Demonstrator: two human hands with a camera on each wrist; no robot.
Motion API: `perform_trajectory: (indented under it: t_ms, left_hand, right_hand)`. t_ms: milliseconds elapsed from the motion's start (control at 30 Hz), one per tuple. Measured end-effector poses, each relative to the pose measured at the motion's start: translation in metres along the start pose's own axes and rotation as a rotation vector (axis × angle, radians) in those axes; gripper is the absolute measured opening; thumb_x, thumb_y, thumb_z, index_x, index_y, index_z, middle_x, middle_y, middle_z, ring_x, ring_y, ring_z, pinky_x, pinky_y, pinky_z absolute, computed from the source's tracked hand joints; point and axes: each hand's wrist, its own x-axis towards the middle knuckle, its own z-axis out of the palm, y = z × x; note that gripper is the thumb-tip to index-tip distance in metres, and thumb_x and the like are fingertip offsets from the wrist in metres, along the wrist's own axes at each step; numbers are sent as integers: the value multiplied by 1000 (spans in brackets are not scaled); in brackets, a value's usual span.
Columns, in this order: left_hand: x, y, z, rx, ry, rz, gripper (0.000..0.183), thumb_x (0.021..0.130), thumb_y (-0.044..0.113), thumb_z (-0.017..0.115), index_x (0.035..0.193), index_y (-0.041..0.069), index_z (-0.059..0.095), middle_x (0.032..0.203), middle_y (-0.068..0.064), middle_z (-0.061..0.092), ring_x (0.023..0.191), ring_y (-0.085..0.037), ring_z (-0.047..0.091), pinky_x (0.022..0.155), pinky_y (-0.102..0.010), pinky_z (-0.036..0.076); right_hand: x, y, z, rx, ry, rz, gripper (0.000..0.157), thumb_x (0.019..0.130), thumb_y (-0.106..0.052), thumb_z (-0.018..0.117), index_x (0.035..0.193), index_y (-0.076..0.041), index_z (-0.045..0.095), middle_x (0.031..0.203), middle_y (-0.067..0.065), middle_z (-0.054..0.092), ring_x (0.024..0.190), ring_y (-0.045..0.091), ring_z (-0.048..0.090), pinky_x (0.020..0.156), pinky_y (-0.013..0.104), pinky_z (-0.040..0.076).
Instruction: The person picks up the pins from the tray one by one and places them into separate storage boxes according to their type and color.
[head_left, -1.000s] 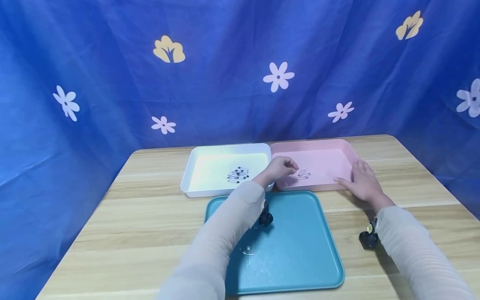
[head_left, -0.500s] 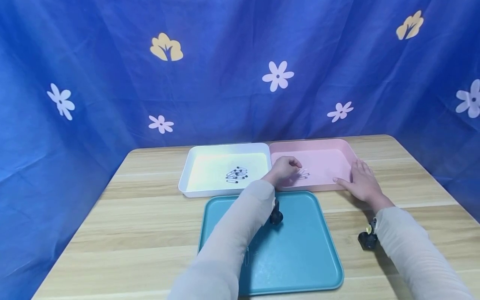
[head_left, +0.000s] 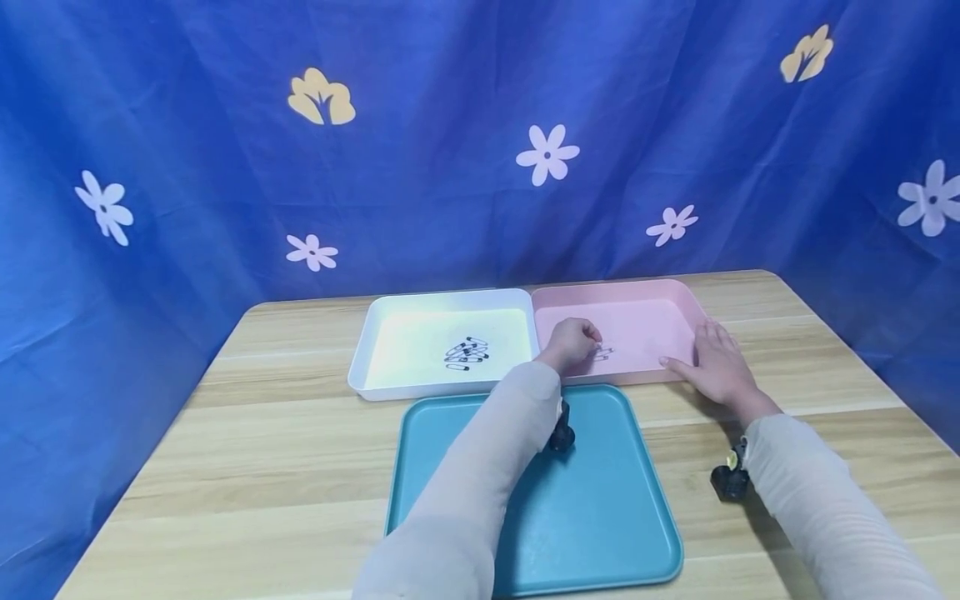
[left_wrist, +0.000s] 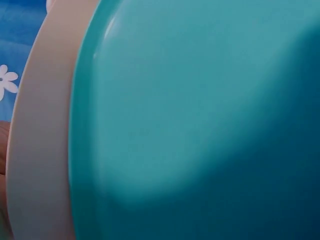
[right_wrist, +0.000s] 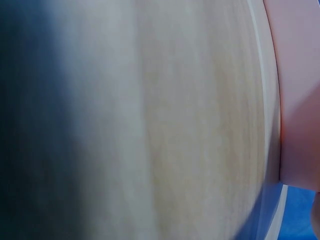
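Note:
In the head view my left hand (head_left: pixel 572 343) is low in the front left part of the pink tray (head_left: pixel 637 308). Its thumb and fingertips come together at a small safety pin, which is mostly hidden by the fingers. Several safety pins (head_left: pixel 603 354) lie right beside those fingertips. My right hand (head_left: pixel 722 362) rests against the pink tray's right front corner, fingers straight along the outer side and thumb out toward the front rim. Only slivers of fingers show at the edges of both wrist views.
A white tray (head_left: pixel 390 310) with several black-headed safety pins (head_left: pixel 467 353) adjoins the pink tray on its left. In front lies a teal tray (head_left: pixel 600 517), partly covered by my left sleeve. Wooden tabletop (head_left: pixel 285 450) surrounds them; a blue curtain (head_left: pixel 420 200) hangs behind.
My left hand has moved slightly right and down toward the pins in the pink tray. My left forearm now covers the pins seen earlier on the teal tray. The right hand stays against the tray.

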Motion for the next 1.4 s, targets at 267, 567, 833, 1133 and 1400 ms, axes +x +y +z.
perform_trajectory:
  t_ms: [267, 567, 833, 1133, 1400]
  left_hand:
    - [-1, -3, 1, 60, 27, -51, 15, 75, -3, 55, 76, 9, 64, 72, 2, 55, 77, -13, 49, 72, -20, 39]
    - [5, -4, 2, 152, 44, -80, 16, 76, -3, 54, 77, 9, 65, 76, 1, 57, 81, -14, 51, 77, -22, 39]
    - [25, -26, 3, 166, 29, -23, 18, 74, -1, 53, 75, 13, 64, 76, 2, 59, 78, -13, 52, 75, -22, 41]
    - [-12, 2, -20, 80, 30, 25, 14, 84, 13, 52, 83, 6, 64, 74, 0, 60, 69, -11, 52, 65, -17, 41]
    - [-24, 3, -33, 29, 1, 31, 15, 84, 15, 52, 87, 5, 63, 83, -2, 60, 75, -14, 52, 70, -20, 42]
  right_hand:
    - [-1, -3, 0, -2, -8, 2, 97, 82, -58, 38, 128, 18, 1, 133, 36, -2, 123, 44, -2, 99, 51, -2]
    - [-1, -6, 2, -10, -12, -2, 96, 81, -58, 37, 129, 19, 3, 133, 36, 0, 124, 44, -1, 99, 51, -1]
    - [-1, -8, 1, 7, -23, 6, 98, 81, -59, 37, 129, 18, 0, 133, 36, -2, 124, 44, -3, 99, 50, -2]
    - [0, -1, 0, -8, -22, -5, 97, 82, -59, 36, 128, 18, -1, 133, 37, -3, 123, 44, -2, 99, 50, -2]
    - [1, 1, -1, -3, -25, 1, 98, 81, -59, 37, 128, 18, -1, 133, 37, -3, 123, 45, -3, 99, 51, -3]
